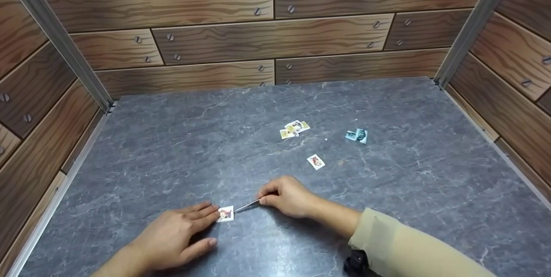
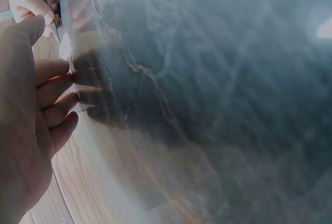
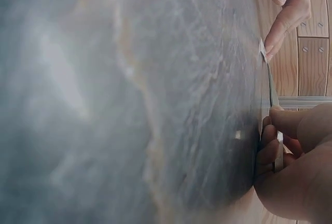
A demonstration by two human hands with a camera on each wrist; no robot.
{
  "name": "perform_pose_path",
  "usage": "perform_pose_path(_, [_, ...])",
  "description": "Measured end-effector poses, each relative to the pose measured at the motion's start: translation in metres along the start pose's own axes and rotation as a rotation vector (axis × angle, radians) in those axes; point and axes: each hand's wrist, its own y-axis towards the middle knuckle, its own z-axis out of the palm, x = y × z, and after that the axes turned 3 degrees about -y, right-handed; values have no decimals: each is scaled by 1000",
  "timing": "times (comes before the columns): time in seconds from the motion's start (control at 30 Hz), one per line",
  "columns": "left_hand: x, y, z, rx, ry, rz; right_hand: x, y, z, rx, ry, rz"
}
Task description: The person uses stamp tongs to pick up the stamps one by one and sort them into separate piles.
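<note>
A small white-bordered stamp (image 1: 226,213) with a reddish picture lies flat on the grey marbled table (image 1: 172,152). My left hand (image 1: 172,235) rests its extended fingertips on the stamp's left edge, the thumb held apart. From the other side my right hand (image 1: 290,197) pinches slim metal tweezers (image 1: 247,205), whose tips reach the stamp's right edge. Whether the tips grip the paper I cannot tell. In the right wrist view the tweezers (image 3: 273,86) run low along the table between the two hands. The left wrist view shows the left hand's fingers (image 2: 57,89) together.
Another reddish stamp (image 1: 316,162) lies beyond the right hand. Farther back are overlapping yellowish stamps (image 1: 302,125) and, to their right, teal stamps (image 1: 362,136). A tiny white scrap (image 1: 326,140) lies between them. Wood-patterned walls (image 1: 215,44) enclose the table's back and sides.
</note>
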Motion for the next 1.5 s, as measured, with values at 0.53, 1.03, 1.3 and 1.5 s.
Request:
perform_pose_path(0.53, [-2, 0, -3, 3, 26, -8, -7, -11, -18, -8, 66, -27])
perform_pose_path(1.03, [-2, 2, -1, 11, 30, 24, -23, -34, -69, -67, 66, 64])
perform_pose_path(1.3, [-1, 2, 1, -5, 18, 30, -37, -50, -105, -125, 46, 93])
perform_pose_path(1.5, [-2, 1, 1, 10, -2, 18, -48, -60, -123, -162, 36, 152])
